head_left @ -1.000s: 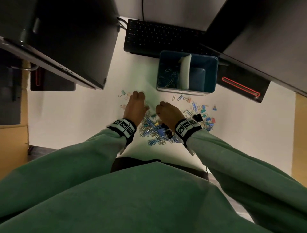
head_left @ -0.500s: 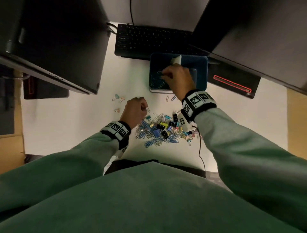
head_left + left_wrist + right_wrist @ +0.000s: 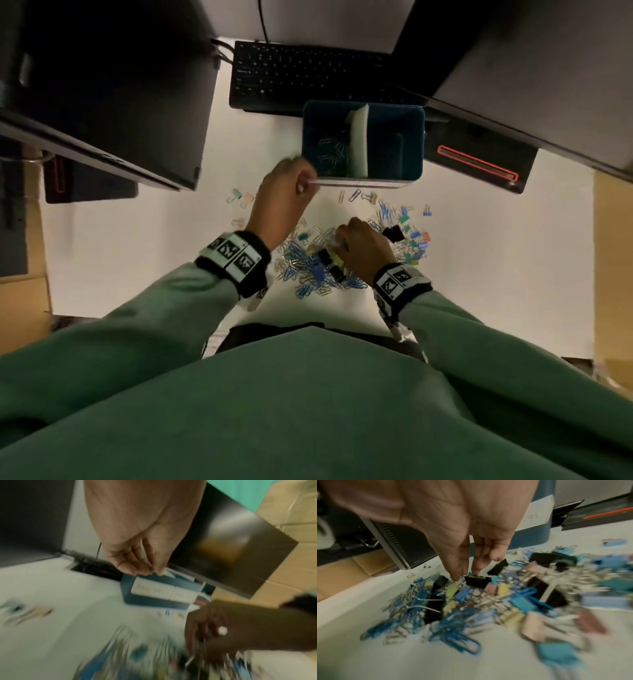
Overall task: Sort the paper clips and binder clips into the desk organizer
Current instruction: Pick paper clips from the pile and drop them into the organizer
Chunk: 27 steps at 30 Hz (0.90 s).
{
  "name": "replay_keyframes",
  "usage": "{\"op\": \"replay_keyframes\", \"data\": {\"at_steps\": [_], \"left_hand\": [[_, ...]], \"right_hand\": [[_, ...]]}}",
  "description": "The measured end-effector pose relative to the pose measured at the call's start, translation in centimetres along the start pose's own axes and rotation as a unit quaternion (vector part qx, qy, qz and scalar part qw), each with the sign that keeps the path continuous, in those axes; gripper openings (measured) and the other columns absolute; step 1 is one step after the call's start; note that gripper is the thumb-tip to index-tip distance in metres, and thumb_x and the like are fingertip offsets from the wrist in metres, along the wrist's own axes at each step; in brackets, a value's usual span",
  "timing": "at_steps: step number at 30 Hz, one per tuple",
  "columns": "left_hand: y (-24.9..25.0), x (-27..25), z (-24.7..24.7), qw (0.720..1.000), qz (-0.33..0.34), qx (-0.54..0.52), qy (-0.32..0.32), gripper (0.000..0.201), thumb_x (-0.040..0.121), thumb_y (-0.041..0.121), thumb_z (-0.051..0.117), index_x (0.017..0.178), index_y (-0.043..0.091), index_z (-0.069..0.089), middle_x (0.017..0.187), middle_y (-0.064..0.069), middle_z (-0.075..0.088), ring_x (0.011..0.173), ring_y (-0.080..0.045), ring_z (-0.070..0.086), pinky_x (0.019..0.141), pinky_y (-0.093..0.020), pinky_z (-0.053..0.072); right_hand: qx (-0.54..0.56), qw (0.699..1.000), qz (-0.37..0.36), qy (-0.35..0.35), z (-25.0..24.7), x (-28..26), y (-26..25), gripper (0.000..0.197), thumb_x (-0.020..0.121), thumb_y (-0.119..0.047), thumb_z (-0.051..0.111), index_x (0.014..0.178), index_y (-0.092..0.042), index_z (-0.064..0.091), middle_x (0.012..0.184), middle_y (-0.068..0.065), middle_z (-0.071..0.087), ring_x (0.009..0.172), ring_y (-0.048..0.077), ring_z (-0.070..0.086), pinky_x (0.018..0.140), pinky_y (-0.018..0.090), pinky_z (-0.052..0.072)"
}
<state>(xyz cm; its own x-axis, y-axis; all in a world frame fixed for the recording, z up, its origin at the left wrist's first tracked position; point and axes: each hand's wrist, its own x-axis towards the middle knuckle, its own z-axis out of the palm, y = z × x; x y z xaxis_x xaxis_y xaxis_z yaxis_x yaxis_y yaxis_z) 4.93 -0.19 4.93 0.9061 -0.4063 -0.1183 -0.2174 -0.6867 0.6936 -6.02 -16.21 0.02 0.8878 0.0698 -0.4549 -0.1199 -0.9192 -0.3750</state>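
A blue desk organizer (image 3: 394, 154) with a white divider stands in front of the keyboard, and paper clips (image 3: 329, 154) lie in its left compartment. A mixed pile of paper clips and binder clips (image 3: 308, 270) covers the desk in front of it. My left hand (image 3: 306, 178) hovers at the organizer's front-left corner. Its fingertips (image 3: 147, 572) pinch together on something thin and pale, seemingly a paper clip, though the view is blurred. My right hand (image 3: 342, 240) reaches down into the pile (image 3: 488, 601). Its thumb and forefinger pinch the top of a black binder clip (image 3: 476, 582).
A black keyboard (image 3: 308, 75) lies behind the organizer. Dark monitors overhang the desk at left (image 3: 102, 85) and right (image 3: 531, 68). A black base with a red stripe (image 3: 479, 161) sits right of the organizer. Stray binder clips (image 3: 239, 198) lie left of my left hand.
My right hand has come back from over the organizer down to the pile. My left hand has lifted off the pile and moved up to the organizer's front-left corner.
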Motion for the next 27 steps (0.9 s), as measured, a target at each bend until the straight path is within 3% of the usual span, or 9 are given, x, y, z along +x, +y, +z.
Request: {"op": "replay_keyframes", "data": {"at_steps": [3,6,10,12,14,17,20,24,27], "left_hand": [[-3.0,-3.6,2.3,0.989,-0.044,0.069,-0.125,0.014,0.089,0.021,0.064,0.102,0.016,0.062,0.095,-0.003,0.059,0.080,-0.017,0.060,0.072,-0.030,0.051],[-4.7,-5.1,3.9,0.978,-0.046,0.105,-0.176,0.021,0.087,0.022,0.065,0.106,0.014,0.061,0.099,-0.008,0.058,0.084,-0.026,0.060,0.073,-0.033,0.049],[-4.7,-5.2,4.7,0.974,-0.034,0.125,-0.187,0.014,0.087,0.020,0.062,0.099,0.013,0.059,0.094,-0.010,0.058,0.081,-0.031,0.059,0.070,-0.036,0.048],[-4.6,-5.2,4.6,0.976,-0.038,0.117,-0.178,0.013,0.088,0.022,0.061,0.098,0.015,0.060,0.093,-0.008,0.059,0.081,-0.028,0.059,0.070,-0.034,0.047],[-4.4,-5.1,4.0,0.986,-0.049,0.086,-0.136,0.011,0.087,0.023,0.064,0.096,0.017,0.062,0.091,-0.004,0.061,0.077,-0.021,0.059,0.066,-0.028,0.044],[-4.8,-3.8,2.2,0.996,-0.075,0.025,-0.047,0.013,0.087,0.028,0.067,0.093,0.017,0.064,0.085,0.000,0.064,0.071,-0.015,0.058,0.064,-0.026,0.045],[-6.5,-1.7,0.9,0.993,-0.121,0.009,-0.005,0.020,0.086,0.032,0.069,0.096,0.015,0.064,0.088,-0.004,0.065,0.074,-0.017,0.059,0.069,-0.029,0.048],[-7.2,-1.7,0.9,0.991,-0.124,0.054,-0.012,0.024,0.085,0.025,0.070,0.103,0.014,0.059,0.098,-0.008,0.059,0.083,-0.023,0.059,0.073,-0.033,0.048],[-6.4,-3.4,2.0,0.990,-0.093,0.080,-0.065,0.034,0.082,0.019,0.073,0.111,0.011,0.058,0.103,-0.011,0.059,0.089,-0.028,0.060,0.075,-0.036,0.050]], "right_hand": [[-0.028,1.000,-0.005,-0.006,0.1,-1.2,1.9,0.013,0.092,-0.016,0.054,0.098,-0.010,0.064,0.101,0.008,0.057,0.090,0.027,0.061,0.066,0.033,0.050],[-0.023,1.000,0.014,0.007,-0.6,-1.4,2.6,0.016,0.093,-0.018,0.053,0.105,-0.013,0.062,0.109,0.009,0.057,0.098,0.028,0.058,0.075,0.036,0.052],[-0.022,0.996,-0.017,0.080,-1.6,0.9,0.8,0.039,0.092,-0.013,0.056,0.130,-0.011,0.053,0.138,0.010,0.046,0.127,0.027,0.043,0.095,0.039,0.051],[-0.053,0.997,-0.032,0.056,-1.6,2.3,-0.1,0.044,0.094,-0.011,0.051,0.137,0.000,0.045,0.150,0.018,0.033,0.139,0.034,0.029,0.111,0.042,0.037],[-0.083,0.996,-0.032,0.013,-0.7,3.2,-0.4,0.046,0.098,-0.013,0.045,0.138,0.009,0.039,0.153,0.024,0.025,0.144,0.038,0.019,0.119,0.043,0.021],[-0.091,0.995,-0.034,-0.010,0.7,2.9,0.8,0.055,0.095,-0.009,0.042,0.147,0.004,0.025,0.158,0.023,0.015,0.147,0.037,0.009,0.121,0.045,0.018],[-0.103,0.989,-0.104,-0.036,1.6,1.7,1.6,0.057,0.091,-0.002,0.044,0.146,0.001,0.029,0.159,0.018,0.016,0.148,0.033,0.009,0.120,0.045,0.020],[-0.056,0.985,-0.158,-0.038,1.7,1.7,0.6,0.046,0.099,-0.016,0.046,0.143,-0.007,0.040,0.153,0.011,0.035,0.142,0.028,0.030,0.114,0.044,0.034],[-0.003,0.989,-0.136,0.058,1.3,2.2,-1.0,0.037,0.093,-0.016,0.058,0.129,-0.004,0.055,0.129,0.015,0.056,0.118,0.029,0.053,0.097,0.041,0.050]]}}
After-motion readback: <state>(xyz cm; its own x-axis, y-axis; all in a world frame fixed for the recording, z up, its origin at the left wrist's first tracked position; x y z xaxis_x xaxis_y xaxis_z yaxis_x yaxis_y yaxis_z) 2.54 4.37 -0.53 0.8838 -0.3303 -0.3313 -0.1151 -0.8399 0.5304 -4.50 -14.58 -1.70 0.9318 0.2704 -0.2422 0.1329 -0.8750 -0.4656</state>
